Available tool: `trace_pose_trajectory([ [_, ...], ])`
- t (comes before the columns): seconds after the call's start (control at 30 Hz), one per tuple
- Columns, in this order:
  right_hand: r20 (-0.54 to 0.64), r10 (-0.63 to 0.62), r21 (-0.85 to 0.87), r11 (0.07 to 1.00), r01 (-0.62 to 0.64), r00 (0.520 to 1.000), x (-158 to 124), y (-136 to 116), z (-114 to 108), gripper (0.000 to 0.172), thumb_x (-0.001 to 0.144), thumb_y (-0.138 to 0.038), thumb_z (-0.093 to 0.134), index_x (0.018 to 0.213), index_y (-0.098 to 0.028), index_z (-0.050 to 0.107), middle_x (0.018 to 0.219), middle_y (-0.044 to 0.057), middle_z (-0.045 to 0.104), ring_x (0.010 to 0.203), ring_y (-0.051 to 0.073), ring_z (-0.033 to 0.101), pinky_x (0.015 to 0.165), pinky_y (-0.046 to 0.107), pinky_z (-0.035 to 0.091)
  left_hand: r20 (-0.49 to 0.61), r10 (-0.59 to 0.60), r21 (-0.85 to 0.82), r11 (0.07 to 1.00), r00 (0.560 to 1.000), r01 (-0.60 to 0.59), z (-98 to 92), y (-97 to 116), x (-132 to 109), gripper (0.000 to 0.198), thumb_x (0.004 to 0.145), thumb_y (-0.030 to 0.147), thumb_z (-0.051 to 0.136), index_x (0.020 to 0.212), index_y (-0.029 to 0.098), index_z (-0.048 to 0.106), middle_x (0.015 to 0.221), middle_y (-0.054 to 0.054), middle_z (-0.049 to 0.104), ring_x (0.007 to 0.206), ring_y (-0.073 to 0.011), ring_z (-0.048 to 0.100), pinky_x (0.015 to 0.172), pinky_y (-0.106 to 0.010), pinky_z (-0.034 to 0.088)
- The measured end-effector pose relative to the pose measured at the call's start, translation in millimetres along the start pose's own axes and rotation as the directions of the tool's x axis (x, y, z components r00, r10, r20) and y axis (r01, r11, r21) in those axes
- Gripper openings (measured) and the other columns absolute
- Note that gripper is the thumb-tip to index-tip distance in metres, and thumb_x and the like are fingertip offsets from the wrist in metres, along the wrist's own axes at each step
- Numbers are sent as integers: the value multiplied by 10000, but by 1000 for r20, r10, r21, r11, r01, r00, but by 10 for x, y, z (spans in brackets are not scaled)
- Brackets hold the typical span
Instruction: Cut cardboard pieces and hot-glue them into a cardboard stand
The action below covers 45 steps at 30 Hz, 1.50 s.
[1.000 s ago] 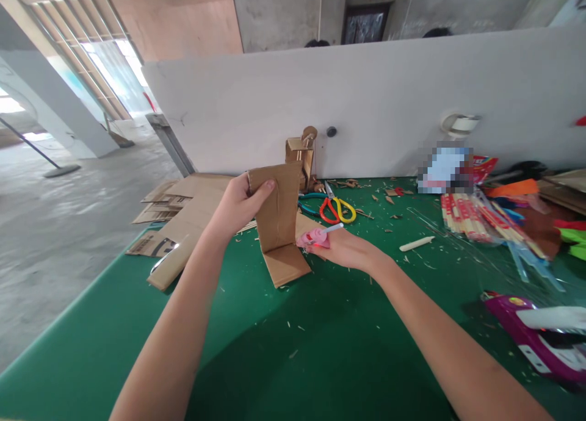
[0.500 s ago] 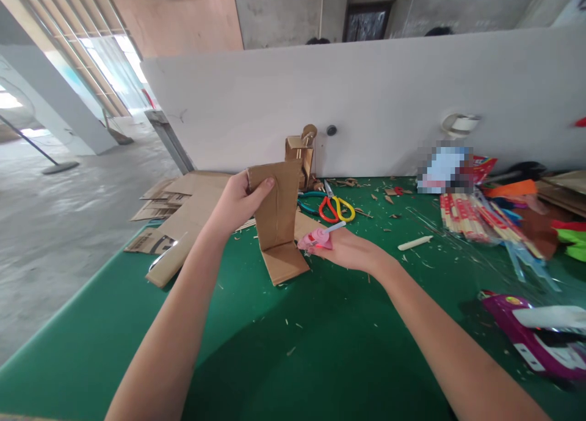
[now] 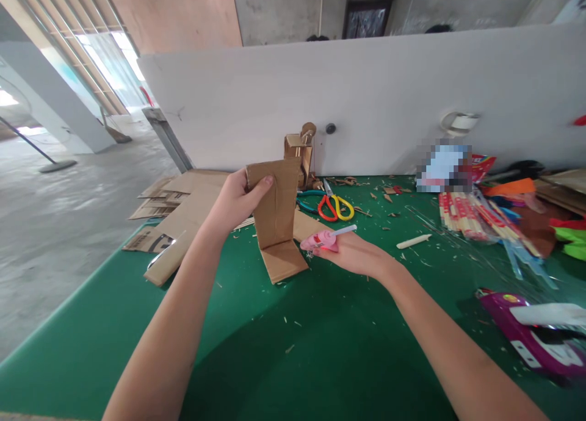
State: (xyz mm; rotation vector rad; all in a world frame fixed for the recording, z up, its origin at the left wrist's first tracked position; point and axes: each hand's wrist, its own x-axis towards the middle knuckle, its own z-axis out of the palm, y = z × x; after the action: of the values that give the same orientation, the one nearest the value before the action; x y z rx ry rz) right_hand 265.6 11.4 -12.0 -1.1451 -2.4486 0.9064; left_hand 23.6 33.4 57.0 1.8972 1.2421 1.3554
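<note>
My left hand (image 3: 242,198) grips the upper left edge of an L-shaped cardboard piece (image 3: 276,207), thumb on its front face. The tall panel stands upright and the shorter panel lies flat on the green table (image 3: 293,348). My right hand (image 3: 350,250) is closed around a pink glue gun (image 3: 323,240) with a whitish stick jutting from it. The gun's tip points left, close to the cardboard's lower right side. Behind the upright panel, a small cardboard structure (image 3: 295,143) with a round top part is partly hidden.
Red-and-yellow-handled scissors (image 3: 336,207) and teal-handled pliers (image 3: 309,200) lie behind my hands. Cardboard sheets (image 3: 196,195) are at left. Packaged sticks (image 3: 462,216) and a purple tool (image 3: 526,332) are at right. A white panel (image 3: 366,91) borders the back.
My right hand and the glue gun have shifted slightly right, away from the cardboard. My left hand still holds the cardboard in nearly the same place.
</note>
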Motion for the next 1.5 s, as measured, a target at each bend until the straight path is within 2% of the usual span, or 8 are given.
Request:
trace_pose_trajectory([
  [0.17,-8,3,34,999,-3,1000,12,6,20,225,920,-327,453,1068,-300,620,1142,-18,644,993,181,594,906,321,424,0,9,5,1000,1000,-9,5,7,5,309,800,451,589,933,175,628,896,-56,700,866,-250,653,630,-312,547],
  [0.4,13,-8,23,1000,8,1000,3,2,22,235,927,-335,443,1074,-303,623,1106,-12,654,992,185,599,895,325,432,3,4,9,1000,1000,-4,3,16,-1,319,802,457,587,939,171,624,936,-68,700,875,-252,650,640,-313,543],
  [0.63,35,5,110,994,-9,999,-91,-45,23,180,917,-313,448,994,-277,606,1098,-1,656,996,190,609,874,328,441,3,5,17,1000,1000,-5,5,20,-4,329,800,455,588,954,167,626,915,-61,699,876,-250,647,644,-307,537],
  [0.8,26,37,70,997,-39,999,-156,-60,31,183,907,-322,452,976,-294,619,1099,-19,662,983,197,610,874,336,440,-1,8,24,1000,1000,-8,8,1,2,342,802,468,584,947,160,618,948,-71,698,885,-242,642,672,-311,536],
  [0.97,29,84,57,995,-85,996,-216,-85,36,228,892,-337,482,1056,-315,639,1080,-9,678,996,220,610,872,352,453,-8,20,24,1000,1000,-20,11,-7,4,332,804,458,586,958,166,622,962,-71,697,907,-247,641,703,-322,535],
  [1.17,30,91,69,993,-93,995,-259,-65,58,256,909,-345,465,1112,-351,620,1161,-30,658,1024,214,612,882,346,453,-2,30,33,999,1000,-30,10,3,4,320,810,446,582,957,166,631,942,-68,693,890,-246,639,706,-326,532],
  [1.33,57,124,60,990,-127,991,-290,-66,62,271,914,-369,452,1128,-360,617,1162,-34,659,1012,220,619,898,359,449,-10,24,51,998,1000,-24,15,1,-1,309,809,443,576,931,164,625,880,-55,690,849,-234,643,675,-311,539],
  [1.5,76,150,56,986,-154,986,-325,-107,42,309,914,-391,443,1175,-379,609,1189,-41,649,1041,227,610,920,365,443,-2,35,59,998,999,-35,17,10,-4,311,812,432,568,943,155,619,904,-59,691,850,-233,646,654,-302,542],
])
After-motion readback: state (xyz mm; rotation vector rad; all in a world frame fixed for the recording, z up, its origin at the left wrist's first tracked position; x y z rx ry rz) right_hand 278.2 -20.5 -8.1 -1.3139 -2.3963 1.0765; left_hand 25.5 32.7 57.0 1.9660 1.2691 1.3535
